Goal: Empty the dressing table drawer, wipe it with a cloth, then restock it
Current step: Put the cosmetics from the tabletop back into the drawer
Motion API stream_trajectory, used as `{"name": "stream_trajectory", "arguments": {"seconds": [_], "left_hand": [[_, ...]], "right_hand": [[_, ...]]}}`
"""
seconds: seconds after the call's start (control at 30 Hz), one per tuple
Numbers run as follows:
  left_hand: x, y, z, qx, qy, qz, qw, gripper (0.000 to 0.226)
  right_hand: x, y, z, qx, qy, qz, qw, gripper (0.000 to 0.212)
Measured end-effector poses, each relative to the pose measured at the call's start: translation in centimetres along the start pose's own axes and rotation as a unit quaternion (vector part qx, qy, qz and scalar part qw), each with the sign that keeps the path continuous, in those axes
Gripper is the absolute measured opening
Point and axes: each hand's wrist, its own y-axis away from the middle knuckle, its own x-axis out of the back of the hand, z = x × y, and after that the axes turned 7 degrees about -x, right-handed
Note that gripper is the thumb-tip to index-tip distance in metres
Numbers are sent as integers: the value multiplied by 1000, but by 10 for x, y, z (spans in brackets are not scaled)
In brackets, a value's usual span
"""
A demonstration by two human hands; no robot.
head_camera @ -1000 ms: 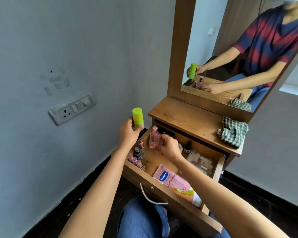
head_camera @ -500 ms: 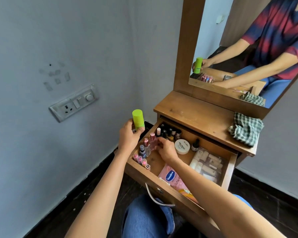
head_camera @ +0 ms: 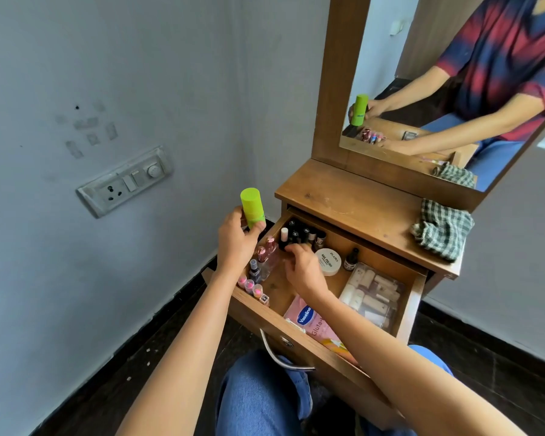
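The wooden drawer (head_camera: 417,297) is pulled out over my lap and holds cosmetics. My left hand (head_camera: 237,243) grips a lime green bottle (head_camera: 252,207) above the drawer's left rim. My right hand (head_camera: 302,267) hovers inside the drawer with fingers spread, holding nothing, just beside a pink perfume bottle (head_camera: 269,250) that stands by the left wall. Dark nail polish bottles (head_camera: 302,234) line the back left corner. A white nail polish remover tub (head_camera: 328,261), a small dark dropper bottle (head_camera: 351,259), a clear pouch (head_camera: 373,294) and a pink Vaseline pack (head_camera: 310,322) also lie inside.
A green checked cloth (head_camera: 441,231) sits on the right of the dressing table top (head_camera: 343,196). The mirror (head_camera: 422,73) rises behind it. A switch plate (head_camera: 125,180) is on the wall at left. My knees in jeans (head_camera: 258,391) are under the drawer handle (head_camera: 280,357).
My right hand set the pink perfume bottle down by the drawer's left wall and let go, then moved toward the nail polish bottles. The left hand kept holding the green bottle.
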Motion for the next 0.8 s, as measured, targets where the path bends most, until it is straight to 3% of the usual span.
{"name": "stream_trajectory", "arguments": {"seconds": [0.1,0.23,0.33,0.43,0.63,0.8], "left_hand": [[-4,0,12,-19,-2,-4,1000,27],[-13,4,21,-19,-6,-13,1000,30],[-16,10,26,-20,-13,-19,1000,31],[-16,15,31,-21,-18,-27,999,30],[-22,25,40,-24,-18,-58,998,34],[-32,26,42,-10,-44,-78,996,39]], "right_hand": [[14,9,12,9,99,76,992,28],[27,17,24,-38,256,30,966,41],[30,24,25,-65,246,6,967,30],[28,30,22,-39,238,-16,970,20],[15,28,17,40,194,-49,979,47],[10,19,20,73,194,-59,977,54]]}}
